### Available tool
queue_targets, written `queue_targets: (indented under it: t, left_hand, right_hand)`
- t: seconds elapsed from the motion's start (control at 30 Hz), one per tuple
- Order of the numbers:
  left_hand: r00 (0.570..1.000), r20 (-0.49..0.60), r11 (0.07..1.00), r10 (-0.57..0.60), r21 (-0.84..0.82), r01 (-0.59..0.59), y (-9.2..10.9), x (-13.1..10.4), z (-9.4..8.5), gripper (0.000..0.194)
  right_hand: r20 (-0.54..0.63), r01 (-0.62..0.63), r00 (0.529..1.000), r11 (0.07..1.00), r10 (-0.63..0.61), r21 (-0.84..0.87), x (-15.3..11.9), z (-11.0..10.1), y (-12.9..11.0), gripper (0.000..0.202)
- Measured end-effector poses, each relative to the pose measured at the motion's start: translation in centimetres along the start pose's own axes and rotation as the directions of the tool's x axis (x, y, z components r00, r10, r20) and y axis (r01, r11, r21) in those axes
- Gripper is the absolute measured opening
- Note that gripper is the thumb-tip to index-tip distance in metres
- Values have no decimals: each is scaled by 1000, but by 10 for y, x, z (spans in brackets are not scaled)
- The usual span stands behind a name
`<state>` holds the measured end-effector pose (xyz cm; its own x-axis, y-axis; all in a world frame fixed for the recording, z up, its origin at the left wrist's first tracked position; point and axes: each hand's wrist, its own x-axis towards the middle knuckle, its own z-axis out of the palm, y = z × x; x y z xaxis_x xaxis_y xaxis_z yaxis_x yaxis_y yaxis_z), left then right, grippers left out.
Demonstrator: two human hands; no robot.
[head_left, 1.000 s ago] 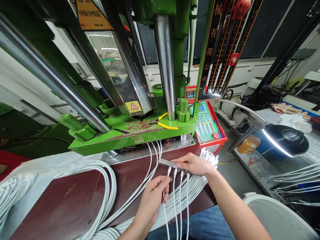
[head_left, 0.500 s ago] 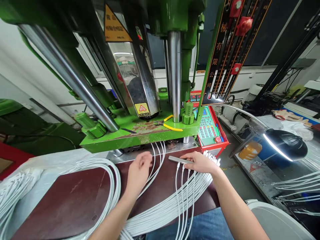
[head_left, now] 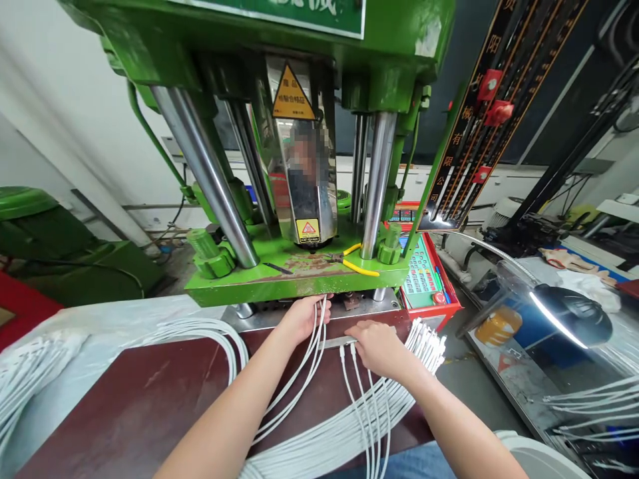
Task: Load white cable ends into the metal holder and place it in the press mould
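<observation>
My left hand [head_left: 303,318] reaches to the front of the green press [head_left: 299,287], fingers closed around several white cables [head_left: 310,362] that run into the gap under its plate. The tips of those fingers are partly hidden by the plate edge. My right hand [head_left: 378,347] is closed over a flat metal bar [head_left: 331,342] lying low over the brown table [head_left: 150,399]. Several white cables with plug ends [head_left: 348,376] hang from the bar toward me. Beneath them, a thick bundle of white cables [head_left: 329,432] crosses the table.
Yellow-handled pliers [head_left: 360,268] rest on the press plate. A red-framed control panel [head_left: 428,273] stands to the right, near a lit black lamp [head_left: 572,309]. More cables [head_left: 34,369] lie at the left. Steel columns [head_left: 378,183] rise from the plate.
My left hand has moved forward and right and taken hold of the cables at the press. The bar and my right hand have shifted slightly left and nearer me. The view has tilted upward.
</observation>
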<state>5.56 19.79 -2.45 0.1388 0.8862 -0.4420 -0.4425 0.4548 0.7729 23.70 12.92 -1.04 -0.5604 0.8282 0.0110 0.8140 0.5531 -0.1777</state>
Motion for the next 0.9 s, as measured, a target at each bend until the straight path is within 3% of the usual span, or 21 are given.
queue_targets:
  t: [0.13,0.27,0.43,0.67,0.73,0.8,0.9]
  left_hand:
    - [1000,-18,999,-13,-44,12,-7,2,3,12]
    - [999,34,993,20,-116,-15,-12,3,4,10]
    - [997,69,986,46,-163,-34,-14,2,0,8]
    - [996,77,981,54,-190,-39,-15,3,-2,11]
    - [995,78,979,59,-198,-43,-14,2,-1,11]
    - [995,77,978,63,-205,-46,-14,2,-1,12]
    - [996,63,976,61,-215,-46,-11,0,0,12]
  right_hand:
    - [-19,82,996,994,-84,-77,11,10,-16,23]
    - [-35,93,995,995,-94,-48,12,13,-18,23]
    - [-98,102,992,975,-84,197,12,8,-5,25]
    - [-256,34,963,911,79,411,16,3,15,21]
    - [-298,35,951,928,83,371,27,-3,18,23]
    - [-314,-32,944,975,101,219,46,-8,22,26]
    - [-232,-146,963,989,135,-30,88,-14,28,28]
